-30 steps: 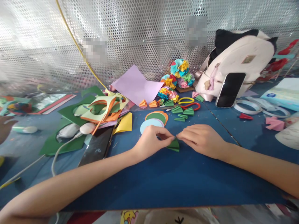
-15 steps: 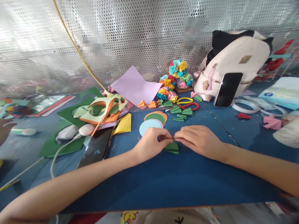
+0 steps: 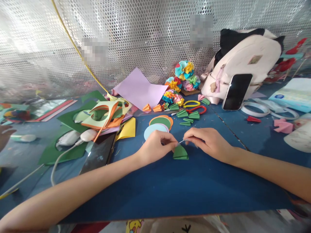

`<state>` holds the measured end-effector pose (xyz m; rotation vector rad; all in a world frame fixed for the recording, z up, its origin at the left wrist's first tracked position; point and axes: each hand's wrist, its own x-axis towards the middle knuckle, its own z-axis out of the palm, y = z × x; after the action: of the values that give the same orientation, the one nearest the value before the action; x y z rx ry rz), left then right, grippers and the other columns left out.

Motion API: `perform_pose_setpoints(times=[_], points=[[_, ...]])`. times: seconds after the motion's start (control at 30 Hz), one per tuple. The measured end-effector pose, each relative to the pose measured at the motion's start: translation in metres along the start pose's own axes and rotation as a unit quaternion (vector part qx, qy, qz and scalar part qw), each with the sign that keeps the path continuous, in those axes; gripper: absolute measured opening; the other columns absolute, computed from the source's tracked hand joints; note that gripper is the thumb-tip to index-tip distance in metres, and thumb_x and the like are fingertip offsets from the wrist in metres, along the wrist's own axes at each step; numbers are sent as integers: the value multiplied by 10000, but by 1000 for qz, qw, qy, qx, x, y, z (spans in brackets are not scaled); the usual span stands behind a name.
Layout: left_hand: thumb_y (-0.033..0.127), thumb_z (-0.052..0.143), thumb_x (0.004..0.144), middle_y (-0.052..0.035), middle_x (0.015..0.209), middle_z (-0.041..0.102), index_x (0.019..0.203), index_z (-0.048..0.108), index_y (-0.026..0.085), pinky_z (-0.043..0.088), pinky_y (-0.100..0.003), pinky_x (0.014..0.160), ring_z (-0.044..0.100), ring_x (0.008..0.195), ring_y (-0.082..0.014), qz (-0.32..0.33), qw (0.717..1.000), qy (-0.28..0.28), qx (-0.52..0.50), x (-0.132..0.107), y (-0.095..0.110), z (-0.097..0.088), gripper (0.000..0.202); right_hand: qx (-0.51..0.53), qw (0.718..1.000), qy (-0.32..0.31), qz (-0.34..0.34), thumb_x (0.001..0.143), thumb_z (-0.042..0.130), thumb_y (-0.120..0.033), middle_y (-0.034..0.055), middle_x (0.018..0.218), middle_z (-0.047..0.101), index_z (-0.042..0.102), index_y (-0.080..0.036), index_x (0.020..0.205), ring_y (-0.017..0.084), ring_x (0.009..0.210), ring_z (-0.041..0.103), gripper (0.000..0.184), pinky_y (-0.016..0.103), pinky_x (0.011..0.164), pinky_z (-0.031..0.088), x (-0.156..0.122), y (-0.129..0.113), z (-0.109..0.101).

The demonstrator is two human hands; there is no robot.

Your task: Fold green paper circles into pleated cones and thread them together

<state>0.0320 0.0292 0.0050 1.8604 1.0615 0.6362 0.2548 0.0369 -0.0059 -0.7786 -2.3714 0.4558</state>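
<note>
The right hand (image 3: 207, 141) has drawn apart from the left hand (image 3: 155, 147), its fingers (image 3: 191, 137) pinching a thin silver wire (image 3: 181, 141). The left fingers (image 3: 171, 140) close at the tip of the folded green paper piece (image 3: 180, 152), which sits just below the pale blue paper circle (image 3: 154, 131).

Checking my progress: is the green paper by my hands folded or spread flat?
Folded: the green paper shows creased layers forming a wedge.

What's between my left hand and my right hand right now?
In the head view, a thin silvery wire or needle runs between your left hand and right hand, above folded green paper.
</note>
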Motion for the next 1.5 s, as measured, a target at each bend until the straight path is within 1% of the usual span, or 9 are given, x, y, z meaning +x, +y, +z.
perform_pose_setpoints(times=[0.17,0.33,0.57,0.8,0.97,1.1,1.17,1.33,1.5], points=[[125,587,792,-10,652,674,719,686,132,484,-208,615,596,606,-109,-3,1000,-12,6,1,3,0,123,-2,1000,-5,-19,986,449,-214,2,850,690,579,-221,971,124,727,637,131,221,668,439,0,1,3],[151,609,794,-14,649,682,703,679,130,498,-211,618,619,606,-112,-9,1000,-19,-16,2,3,-2,117,7,1000,-2,-15,977,468,-208,8,876,689,583,-219,971,126,751,637,115,222,683,447,2,-1,3],[151,637,765,-3,606,655,673,671,125,478,-203,578,594,570,-100,-25,999,-24,-24,2,4,-2,102,10,1000,-5,-12,960,507,-195,3,907,679,585,-211,982,114,774,625,83,209,702,437,1,-2,3],[175,668,741,9,594,632,639,620,138,448,-213,565,568,567,-104,-32,999,-31,-15,-2,4,0,119,-19,998,-25,-58,978,484,-212,27,939,646,601,-203,981,136,850,589,117,244,743,422,1,-1,8],[125,678,725,28,647,633,663,608,160,419,-213,601,578,630,-110,25,994,15,106,-8,9,2,100,-76,993,-37,-81,976,470,-225,46,932,610,612,-192,939,151,826,556,150,269,706,413,1,-5,11],[113,695,754,31,671,645,689,594,159,399,-249,681,572,673,-122,119,966,33,227,-13,13,2,128,-86,992,-37,-88,959,459,-193,57,905,591,608,-174,921,158,803,527,155,281,688,410,-1,-10,12],[134,704,770,32,683,653,704,597,157,396,-263,716,571,677,-121,139,959,36,245,-14,14,2,128,-77,993,-29,-85,938,468,-166,52,882,589,605,-175,905,159,793,513,141,284,685,406,-1,-12,11],[171,671,811,36,742,679,761,671,179,433,-224,707,612,719,-110,72,989,18,127,-11,14,1,51,-63,995,2,-80,904,506,-130,40,872,600,606,-184,896,155,793,517,114,283,689,401,-1,-12,9],[93,632,788,12,694,687,723,702,144,462,-203,692,603,683,-104,39,999,-6,38,-5,11,-1,108,-76,994,-8,-76,925,508,-163,40,882,603,606,-188,897,155,806,535,105,280,704,410,0,-9,7]])
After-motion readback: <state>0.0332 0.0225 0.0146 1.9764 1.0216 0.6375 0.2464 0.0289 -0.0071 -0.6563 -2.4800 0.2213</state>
